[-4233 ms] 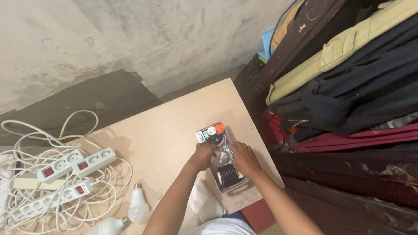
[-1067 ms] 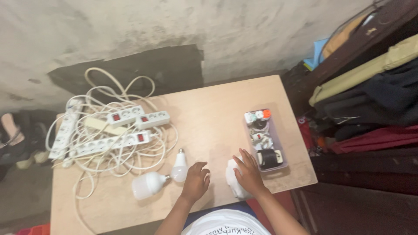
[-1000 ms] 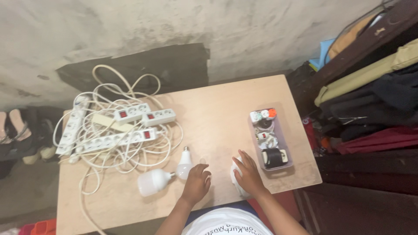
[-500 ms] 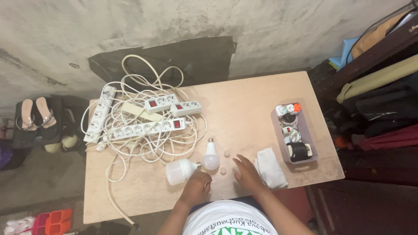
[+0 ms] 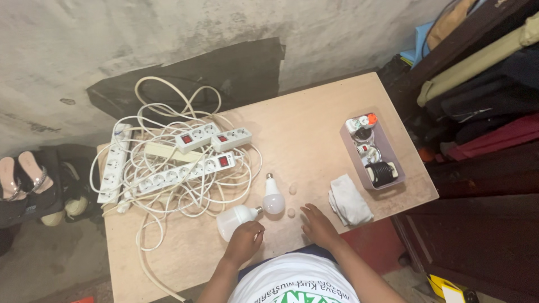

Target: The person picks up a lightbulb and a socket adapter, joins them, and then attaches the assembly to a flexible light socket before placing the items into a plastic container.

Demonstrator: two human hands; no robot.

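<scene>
Head view: the left hand (image 5: 245, 240) rests loosely curled and holding nothing, touching the large white bulb (image 5: 233, 221) lying on the wooden tabletop (image 5: 303, 129). The right hand (image 5: 318, 224) lies flat and released, between a small bulb (image 5: 273, 198) and a white cloth (image 5: 349, 200). A full, gentle grip round the large bulb's body would likely suit best, clear of the tangled power strips (image 5: 185, 160).

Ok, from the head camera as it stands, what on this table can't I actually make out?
- Tray contents: too small to identify, apart from a black coil.
- White cable: runs off the bottom edge, so its end is unseen.
- Power strips: the tangled cord hides which lead belongs to which.
- Two small round bits near the bulbs: too small to name.
- Left hand: curled, so any contact with the larger bulb is unclear.
</scene>
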